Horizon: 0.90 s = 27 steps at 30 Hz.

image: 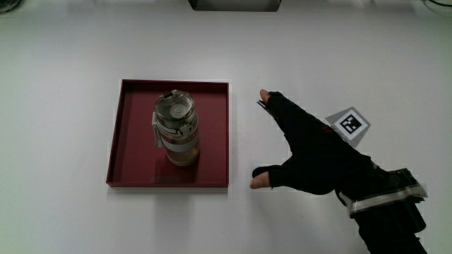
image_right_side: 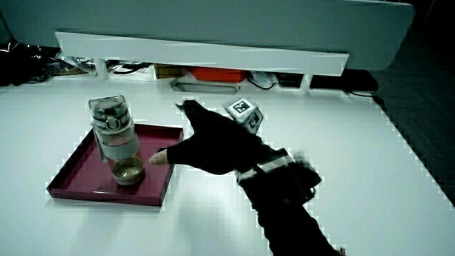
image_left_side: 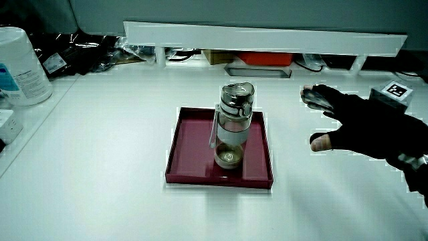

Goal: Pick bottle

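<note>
A clear bottle (image: 176, 129) with a grey lid and a pale band stands upright in a dark red square tray (image: 131, 137). Both side views show the bottle (image_left_side: 233, 124) (image_right_side: 117, 139) upright in the tray (image_left_side: 190, 157) (image_right_side: 75, 174). The gloved hand (image: 311, 152) hovers over the white table beside the tray, apart from the bottle. Its fingers are spread, thumb toward the tray, and hold nothing. In both side views the hand (image_left_side: 364, 127) (image_right_side: 213, 142) is open next to the tray.
A low white partition (image_left_side: 267, 37) runs along the table's edge farthest from the person, with cables and boxes under it. A white canister (image_left_side: 20, 63) stands at the table's edge in a side view.
</note>
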{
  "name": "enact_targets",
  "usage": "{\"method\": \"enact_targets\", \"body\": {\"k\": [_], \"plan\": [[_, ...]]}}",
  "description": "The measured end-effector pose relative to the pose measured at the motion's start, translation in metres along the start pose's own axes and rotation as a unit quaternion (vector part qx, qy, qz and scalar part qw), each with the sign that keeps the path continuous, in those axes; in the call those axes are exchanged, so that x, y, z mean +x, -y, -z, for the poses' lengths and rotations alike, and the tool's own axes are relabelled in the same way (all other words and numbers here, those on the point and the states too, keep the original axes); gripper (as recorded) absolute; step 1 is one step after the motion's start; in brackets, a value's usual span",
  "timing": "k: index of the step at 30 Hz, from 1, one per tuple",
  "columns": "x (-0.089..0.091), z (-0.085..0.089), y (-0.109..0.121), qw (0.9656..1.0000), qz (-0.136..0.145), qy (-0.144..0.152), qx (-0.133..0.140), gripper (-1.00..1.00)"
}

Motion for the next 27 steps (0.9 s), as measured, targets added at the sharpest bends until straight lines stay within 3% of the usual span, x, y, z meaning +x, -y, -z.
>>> {"method": "enact_targets", "body": {"k": [4,7,8,10,13,15,16,19,23,27], "plan": [[-0.003,0.007,-0.013,0.9991,0.040,-0.008,-0.012,0.00],[-0.005,0.013,-0.025,0.9989,0.040,-0.015,-0.021,0.00],[-0.009,0.016,-0.029,0.9982,0.045,-0.030,-0.026,0.00],[-0.008,0.024,-0.039,0.9976,0.033,-0.051,-0.035,0.00],[-0.001,0.036,-0.055,0.9976,0.019,-0.049,-0.045,0.00],[0.000,0.042,-0.063,0.9972,0.030,-0.050,-0.047,0.00],[0.004,0.047,-0.069,0.9970,0.016,-0.054,-0.052,0.00],[0.010,0.054,-0.081,0.9976,0.017,-0.040,-0.053,0.00],[0.020,0.065,-0.094,0.9962,0.018,-0.064,-0.055,0.00],[0.028,0.076,-0.107,0.9959,0.019,-0.067,-0.058,0.00]]}}
